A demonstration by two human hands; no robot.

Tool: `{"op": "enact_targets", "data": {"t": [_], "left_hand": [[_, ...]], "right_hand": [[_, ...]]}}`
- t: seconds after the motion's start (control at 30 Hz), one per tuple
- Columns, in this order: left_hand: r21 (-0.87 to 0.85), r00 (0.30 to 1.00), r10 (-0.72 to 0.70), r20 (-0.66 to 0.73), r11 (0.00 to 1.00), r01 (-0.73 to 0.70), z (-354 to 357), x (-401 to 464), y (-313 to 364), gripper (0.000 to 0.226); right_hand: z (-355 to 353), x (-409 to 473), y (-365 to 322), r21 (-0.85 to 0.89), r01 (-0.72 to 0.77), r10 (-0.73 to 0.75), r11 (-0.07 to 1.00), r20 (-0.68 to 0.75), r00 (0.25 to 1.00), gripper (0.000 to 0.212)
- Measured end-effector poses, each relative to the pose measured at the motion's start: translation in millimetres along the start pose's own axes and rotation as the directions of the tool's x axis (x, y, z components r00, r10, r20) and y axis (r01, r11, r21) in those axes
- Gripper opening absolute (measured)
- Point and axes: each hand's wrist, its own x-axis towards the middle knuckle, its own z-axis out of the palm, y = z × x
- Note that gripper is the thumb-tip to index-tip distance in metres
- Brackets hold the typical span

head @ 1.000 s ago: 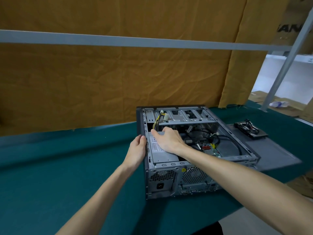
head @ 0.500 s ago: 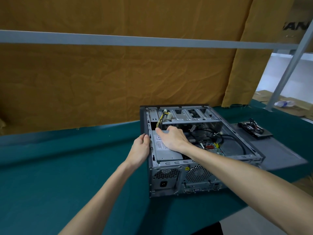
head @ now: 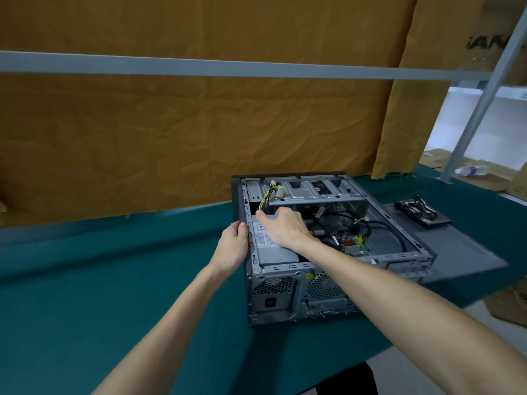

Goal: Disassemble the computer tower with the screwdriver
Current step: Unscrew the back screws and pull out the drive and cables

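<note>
hands work an open computer tower (head: 328, 280) lying on its side on the green table (head: 85, 280), left hand (head: 232, 246) gripping the case edge, right hand (head: 281, 226) clasping the power supply (head: 271, 249), a seemingly heavy, rigid box best held by its sides.

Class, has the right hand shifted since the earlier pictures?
No. Against the computer tower, the right hand stays on the power supply's far end, beside the yellow cables.
</note>
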Motion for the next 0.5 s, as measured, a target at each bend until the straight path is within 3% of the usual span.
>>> {"op": "enact_targets", "data": {"t": [0.2, 0.37, 0.5], "left_hand": [[0.027, 1.000, 0.027, -0.010, 0.999, -0.027, -0.8, -1.2, 0.7, 0.033], [0.016, 1.000, 0.026, -0.013, 1.000, -0.026, -0.4, -1.0, -1.8, 0.034], [0.007, 1.000, 0.012, -0.017, 1.000, -0.012, -0.5, 0.8, -4.4, 0.032]], "right_hand": [[1.9, 12.4, -8.0, -0.026, 0.021, -0.020, 0.999, 0.043, 0.999, 0.059], [-21.7, 21.7, 29.1, 0.081, -0.023, 0.019, 0.996, 0.045, 0.999, 0.064], [-26.8, 19.0, 33.1, 0.005, -0.024, 0.023, 1.000, 0.038, 0.999, 0.062]]}}
